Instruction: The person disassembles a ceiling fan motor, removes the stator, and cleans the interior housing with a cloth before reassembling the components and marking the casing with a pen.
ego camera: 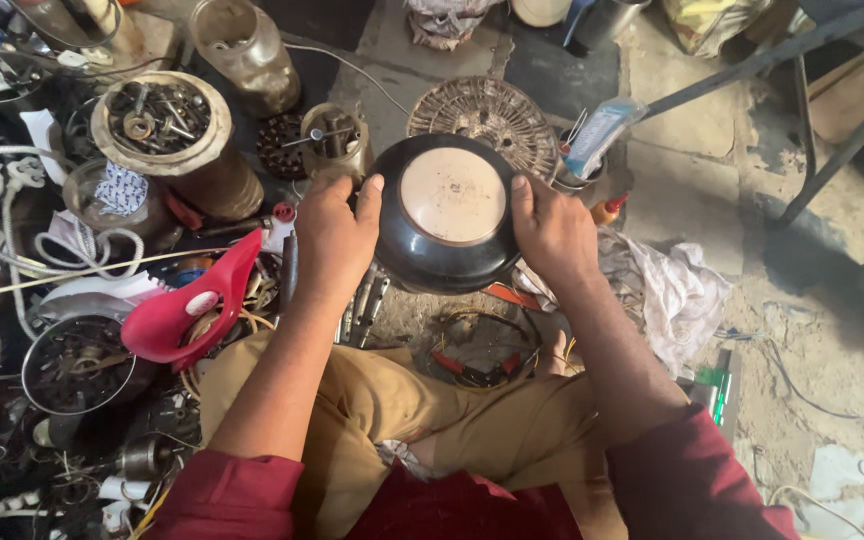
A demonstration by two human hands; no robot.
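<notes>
While both hands (332, 235) (552, 232) clasp black bowl (449, 215) rim, clutter left, bare floor (692, 170) right.

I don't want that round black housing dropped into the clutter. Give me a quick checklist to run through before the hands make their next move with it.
1. Left hand grips the left rim of the black round housing: ok.
2. Right hand grips the right rim, thumb on top: ok.
3. Housing faces up, pale disc in full view: ok.
4. Ground under the housing free: not ok, red-handled pliers and metal tools lie there.
5. Space to the left free: not ok, a red plastic part and a can of screws crowd it.
6. Underside of the housing: cannot tell, hidden.
</notes>
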